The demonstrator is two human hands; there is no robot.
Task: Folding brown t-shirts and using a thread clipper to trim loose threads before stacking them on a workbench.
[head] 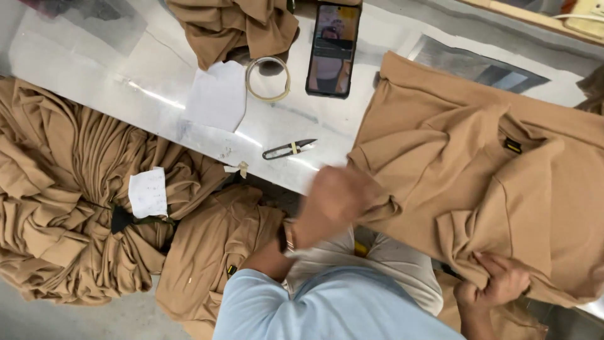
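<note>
Tan garment (478,157) spread across right part of the shiny metal table (157,82), small dark label at its neckline. Left hand (333,198), blurred, closed around a bunched fold at garment's near left edge. Right hand (494,283) pinching gathered fabric at lower edge, fingers pressed together. Thread snips (289,149) just left of garment, apart from both hands. Beyond: phone (332,49), tape ring (268,79), paper scrap (217,94). Tied bundle of tan fabric (69,201) piled at left.
</note>
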